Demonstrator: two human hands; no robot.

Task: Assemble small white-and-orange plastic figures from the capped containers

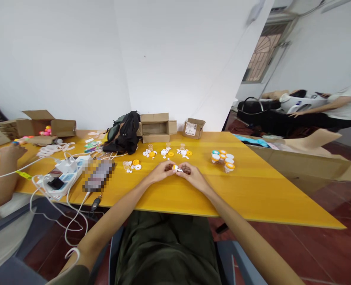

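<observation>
Head view, small piece [177, 168], fingers [169, 172] obscuring detail

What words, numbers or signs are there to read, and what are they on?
None can be read for sure.
White rectangular paper label on the small brown cardboard box: dark print, too small and blurred.
Yellow strip-shaped tag by the white cable: dark marks, too small.
White long power strip with blue patches: any print is too blurred.
Dark flat rectangular device: pixelated, unreadable.
</observation>
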